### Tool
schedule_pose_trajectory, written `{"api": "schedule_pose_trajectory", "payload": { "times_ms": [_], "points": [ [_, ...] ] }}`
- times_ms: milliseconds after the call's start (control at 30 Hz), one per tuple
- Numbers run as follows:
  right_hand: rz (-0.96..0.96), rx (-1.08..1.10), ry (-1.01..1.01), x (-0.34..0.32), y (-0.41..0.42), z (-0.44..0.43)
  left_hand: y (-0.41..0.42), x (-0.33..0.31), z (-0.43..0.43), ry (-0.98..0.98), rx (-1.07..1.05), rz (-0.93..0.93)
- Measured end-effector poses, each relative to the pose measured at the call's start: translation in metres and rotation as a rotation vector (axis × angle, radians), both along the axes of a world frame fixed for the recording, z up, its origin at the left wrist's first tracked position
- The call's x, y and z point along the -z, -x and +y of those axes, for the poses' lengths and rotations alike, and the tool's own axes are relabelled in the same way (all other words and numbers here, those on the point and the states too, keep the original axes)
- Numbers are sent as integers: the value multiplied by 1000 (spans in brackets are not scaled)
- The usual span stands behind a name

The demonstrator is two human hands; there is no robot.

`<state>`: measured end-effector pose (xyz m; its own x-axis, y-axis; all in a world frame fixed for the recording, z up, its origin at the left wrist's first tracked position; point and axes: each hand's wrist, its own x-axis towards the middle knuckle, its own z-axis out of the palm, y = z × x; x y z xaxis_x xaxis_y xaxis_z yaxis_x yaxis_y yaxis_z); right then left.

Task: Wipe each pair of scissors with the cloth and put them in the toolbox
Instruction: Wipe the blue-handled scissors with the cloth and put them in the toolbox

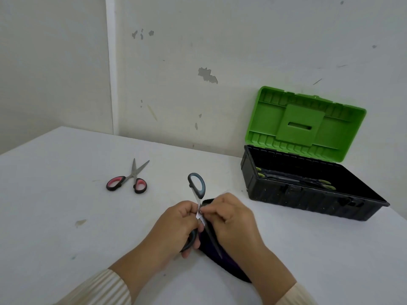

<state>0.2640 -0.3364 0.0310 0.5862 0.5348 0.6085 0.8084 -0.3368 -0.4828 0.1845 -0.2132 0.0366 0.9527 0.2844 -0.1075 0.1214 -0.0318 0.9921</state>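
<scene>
Head view: a person's two hands meet low in the middle of the frame over a white bench [66, 216], both wrists in cream ribbed sleeves. The left hand [178, 225] is curled round the lower handle of the grey-blue-handled steel scissors [196, 185], with its thumb and fingertips up near the pivot. The right hand [231, 219] has its fingers curled in and pinches the same scissors just beside the pivot. These scissors stand spread open: one handle loop rises free above the hands, and one dark blade runs down toward the bottom of the frame. That blade lies over a dark purple-black cloth [229, 267], which sits on the bench beneath the right hand and forearm. Whether the right hand also grips the cloth cannot be told.

Left of centre, well apart from the hands, the red-and-black-handled steel scissors [130, 179] lie flat on the bench, blades parted and pointing toward the wall.

At the right of the frame a black plastic toolbox [308, 201] stands open, its bright green lid [306, 126] leaning back near the white chipped wall [198, 51]. Inside lie dark scissors with yellow-green handles [297, 179].
</scene>
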Motion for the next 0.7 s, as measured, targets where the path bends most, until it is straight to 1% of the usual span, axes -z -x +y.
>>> {"api": "schedule_pose_trajectory", "payload": {
  "times_ms": [67, 133, 200, 233, 267, 300, 333, 367, 400, 467, 533, 567, 600, 700],
  "points": [
    [22, 172, -87, -6, -16, -7, 3, -2, 1, -18, 18, -14],
    [107, 323, -189, -17, -28, -21, 4, -6, 0, -32, 40, -58],
    [266, 343, -289, -24, -30, -35, 5, -9, 1, -94, -17, -123],
    [327, 308, -322, -27, -29, -40, 5, -7, 3, -193, -80, -198],
    [391, 242, -335, -28, -28, -43, 6, -4, 7, -375, -154, -302],
    [461, 160, -342, -31, -25, -45, 6, -1, 13, -621, -218, -404],
    [569, 55, -349, -33, -20, -44, 7, 2, 18, -859, -250, -453],
    [668, -17, -327, -35, -17, -40, 6, 6, 23, -1033, -255, -487],
    [746, -52, -279, -35, -14, -37, 5, 11, 25, -1143, -253, -501],
    [812, -46, -126, -35, -5, -30, 0, 18, 24, -1235, -230, -511],
    [818, -4, 9, -38, 1, -26, -2, 20, 20, -1183, -201, -474],
    [808, 27, 45, -39, 1, -25, -2, 18, 18, -1101, -223, -419],
    [799, 46, 62, -40, 2, -25, -1, 14, 15, -976, -264, -356],
    [779, 60, 64, -37, -2, -25, -5, 8, 11, -442, -371, -165]
  ]
}}
